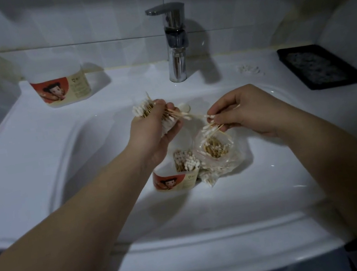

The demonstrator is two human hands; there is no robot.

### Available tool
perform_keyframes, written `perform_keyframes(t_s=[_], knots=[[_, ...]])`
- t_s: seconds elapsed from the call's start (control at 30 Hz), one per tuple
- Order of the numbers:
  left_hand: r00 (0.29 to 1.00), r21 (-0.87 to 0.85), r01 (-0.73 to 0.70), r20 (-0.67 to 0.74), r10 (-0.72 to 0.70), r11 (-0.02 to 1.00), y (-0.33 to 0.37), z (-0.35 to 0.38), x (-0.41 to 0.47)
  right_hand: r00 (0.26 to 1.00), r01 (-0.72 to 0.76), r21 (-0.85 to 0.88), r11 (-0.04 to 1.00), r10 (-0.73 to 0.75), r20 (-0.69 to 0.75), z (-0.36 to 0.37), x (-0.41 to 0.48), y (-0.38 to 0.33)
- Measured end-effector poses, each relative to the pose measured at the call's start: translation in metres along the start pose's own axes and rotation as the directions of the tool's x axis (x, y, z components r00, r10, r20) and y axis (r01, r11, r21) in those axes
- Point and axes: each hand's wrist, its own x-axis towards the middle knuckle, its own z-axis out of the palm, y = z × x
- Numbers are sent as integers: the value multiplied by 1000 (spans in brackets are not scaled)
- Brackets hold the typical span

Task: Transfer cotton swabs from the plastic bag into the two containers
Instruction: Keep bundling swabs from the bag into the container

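Note:
Above the sink basin, my left hand [155, 130] grips a thick bundle of cotton swabs [144, 110] with wooden sticks and white tips. My right hand [245, 111] pinches a few swabs [211, 127] just above the clear plastic bag [219, 154], which lies in the basin with more swabs inside. Next to the bag, on its left, stands one container [175, 178] with a red cartoon label, partly filled with swabs. A second container [62, 89] with the same label stands on the sink's back left ledge.
The white sink [34, 160] fills most of the view. A chrome faucet [174, 43] rises at the back centre. A black soap dish [320, 65] sits on the right ledge, with small white bits [249, 70] scattered beside it.

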Motion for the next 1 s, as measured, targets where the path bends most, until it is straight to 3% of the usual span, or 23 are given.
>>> perform_keyframes(t_s=[0.17,0.33,0.5,0.87,1.0], knots=[[997,157,34,-74,-23,987,7,-4,-1,997,39,48,998,-36,-71,2,0,-1],[995,308,37,80,-64,951,1,7,-12,996,67,68,995,-63,-67,13,-2,-3],[992,275,56,95,-85,960,-5,7,-10,998,68,39,997,-68,5,20,-4,0],[996,176,46,69,-59,983,1,3,-5,996,55,42,998,-52,-75,6,1,1],[994,254,73,61,-91,964,4,1,-6,993,75,68,995,-68,-98,5,3,2]])
